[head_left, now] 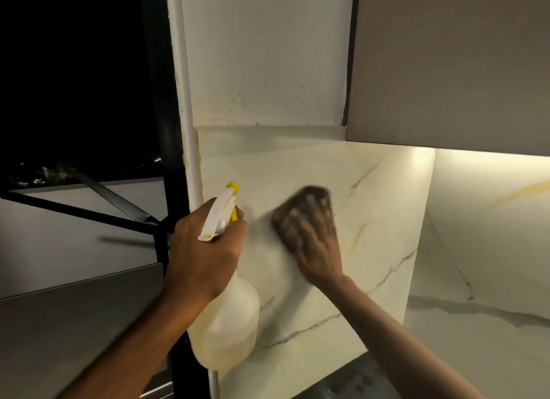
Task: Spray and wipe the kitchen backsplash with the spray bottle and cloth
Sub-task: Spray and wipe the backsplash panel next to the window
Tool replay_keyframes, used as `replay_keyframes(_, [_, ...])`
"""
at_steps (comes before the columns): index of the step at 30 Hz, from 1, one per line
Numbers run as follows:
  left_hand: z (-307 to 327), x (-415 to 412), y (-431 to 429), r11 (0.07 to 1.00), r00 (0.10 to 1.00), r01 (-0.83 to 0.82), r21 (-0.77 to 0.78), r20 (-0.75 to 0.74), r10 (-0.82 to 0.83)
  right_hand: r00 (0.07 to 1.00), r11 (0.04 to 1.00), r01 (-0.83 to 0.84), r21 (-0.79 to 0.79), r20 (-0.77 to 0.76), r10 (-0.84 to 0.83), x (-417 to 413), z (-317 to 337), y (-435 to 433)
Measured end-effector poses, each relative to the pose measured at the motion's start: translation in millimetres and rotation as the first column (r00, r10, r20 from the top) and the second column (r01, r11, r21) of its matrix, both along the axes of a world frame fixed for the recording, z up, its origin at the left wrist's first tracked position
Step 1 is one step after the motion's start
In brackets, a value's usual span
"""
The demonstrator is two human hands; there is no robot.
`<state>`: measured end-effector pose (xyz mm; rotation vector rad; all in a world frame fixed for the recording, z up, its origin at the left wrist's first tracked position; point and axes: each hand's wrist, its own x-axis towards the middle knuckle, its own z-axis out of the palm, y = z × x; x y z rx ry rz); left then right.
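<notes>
My left hand grips the neck of the spray bottle, its yellow nozzle close to the marble backsplash. My right hand presses a dark cloth flat against the same panel with spread fingers, blurred. The panel is pale with grey and yellowish veins. Above it the white wall carries small brown specks, and a grey cabinet hangs to the right with a lit strip beneath. To the left stands a black window frame

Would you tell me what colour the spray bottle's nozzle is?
The nozzle is yellow; the head view shows it.
</notes>
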<state>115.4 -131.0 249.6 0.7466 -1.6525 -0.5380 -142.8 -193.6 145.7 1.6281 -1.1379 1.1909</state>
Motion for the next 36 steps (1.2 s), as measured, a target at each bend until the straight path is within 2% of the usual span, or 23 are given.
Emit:
replay_keyframes(2, [-3.2,8.7,-2.2,1.000,1.000,-0.017,-0.004,0.002,0.017,0.955,0.997,0.072,0.001,-0.289,-0.068,-18.6,-1.0,2.4])
replay_keyframes(3, [-4.1,15.7,-1.8,1.000,1.000,-0.028,-0.004,0.003,0.028,0.962,0.997,0.071,-0.019,-0.263,-0.073,-23.1,2.4,0.6])
replay_keyframes(5, [-6.0,26.5,-2.7,0.999,0.999,-0.052,-0.007,-0.002,0.052,0.983,0.996,0.030,-0.080,0.183,-0.015,-17.9,15.2,-1.8])
replay_keyframes(6, [-7.1,32.6,-3.0,0.998,0.998,-0.065,-0.008,-0.005,0.065,0.848,0.989,0.011,-0.145,0.525,0.068,-5.7,24.6,-3.6])
replay_keyframes(7, [-8.6,37.9,-3.3,0.997,0.997,-0.073,-0.003,-0.005,0.073,0.619,0.974,0.028,-0.226,0.769,0.161,10.6,35.9,-7.0])
replay_keyframes(8, [-10.7,44.0,-3.9,0.997,0.997,-0.082,0.007,-0.008,0.082,0.404,0.958,0.058,-0.281,0.884,0.235,32.6,46.9,-10.4])
replay_keyframes(9, [-12.3,48.3,-4.1,0.996,0.996,-0.089,0.017,-0.007,0.089,0.298,0.951,0.076,-0.301,0.917,0.267,55.3,55.5,-11.7])
replay_keyframes(10, [-14.2,52.6,-5.2,0.996,0.996,-0.085,0.020,-0.007,0.085,0.316,0.951,0.078,-0.298,0.912,0.260,77.2,56.9,-13.0])
replay_keyframes(11, [-15.7,58.6,-6.4,0.997,0.997,-0.078,0.025,-0.004,0.078,0.438,0.962,0.051,-0.269,0.872,0.220,98.6,50.6,-13.8])
replay_keyframes(14, [-20.2,70.0,-9.1,0.998,0.998,-0.050,0.031,-0.022,0.051,0.938,0.997,0.013,-0.082,0.345,0.016,125.5,-1.0,-10.8])
replay_keyframes(16, [-25.7,79.1,-13.6,0.999,0.999,-0.036,0.039,-0.028,0.037,0.998,0.998,0.060,-0.028,0.015,-0.060,105.2,-22.4,-10.0])
replay_keyframes(18, [-32.5,88.9,-20.6,0.997,0.999,-0.035,0.062,-0.030,0.037,0.961,0.998,0.028,-0.054,0.275,-0.012,102.2,-32.7,-8.8])
replay_keyframes(19, [-35.2,92.5,-24.0,0.997,0.999,-0.037,0.068,-0.031,0.039,0.822,0.994,0.003,-0.105,0.566,0.057,107.9,-33.3,-10.4])
replay_keyframes(20, [-38.0,95.9,-27.7,0.997,0.999,-0.033,0.070,-0.030,0.035,0.558,0.984,0.012,-0.176,0.818,0.139,117.6,-31.0,-14.2])
replay_keyframes(22, [-41.4,100.7,-32.6,0.998,1.000,-0.025,0.054,-0.017,0.026,0.073,0.968,0.085,-0.235,0.971,0.230,140.1,-15.5,-22.6])
replay_keyframes(23, [-43.3,103.5,-35.8,0.999,1.000,-0.014,0.050,-0.012,0.015,0.023,0.962,0.098,-0.254,0.967,0.253,152.0,-6.0,-24.5])
replay_keyframes(24, [-44.6,106.5,-38.5,0.999,1.000,0.005,0.045,-0.008,-0.004,0.095,0.957,0.078,-0.280,0.958,0.272,163.1,3.8,-25.3])
replay_keyframes(28, [-48.4,115.0,-54.0,0.996,0.995,0.081,0.027,0.048,-0.082,0.732,0.981,-0.004,-0.192,0.668,0.133,196.3,16.0,-17.3])
replay_keyframes(30, [-49.1,116.9,-61.6,0.994,0.991,0.105,0.029,0.077,-0.107,0.812,0.988,0.018,-0.155,0.579,0.076,197.2,2.7,-16.2])
replay_keyframes(32, [-50.0,116.8,-67.4,0.989,0.986,0.140,0.037,0.080,-0.143,0.700,0.983,0.008,-0.182,0.703,0.125,201.4,-29.4,-17.6])
replay_keyframes(33, [-51.1,117.1,-69.6,0.986,0.983,0.162,0.049,0.078,-0.165,0.576,0.982,0.030,-0.187,0.806,0.136,208.4,-52.3,-19.4])
replay_keyframes(34, [-52.2,117.9,-71.6,0.981,0.979,0.183,0.060,0.080,-0.188,0.409,0.980,0.061,-0.188,0.901,0.147,215.8,-76.6,-21.5])
replay_keyframes(36, [-58.3,121.6,-76.9,0.972,0.967,0.226,0.069,0.101,-0.233,-0.063,0.977,0.158,-0.142,0.986,0.154,231.4,-116.5,-21.7])
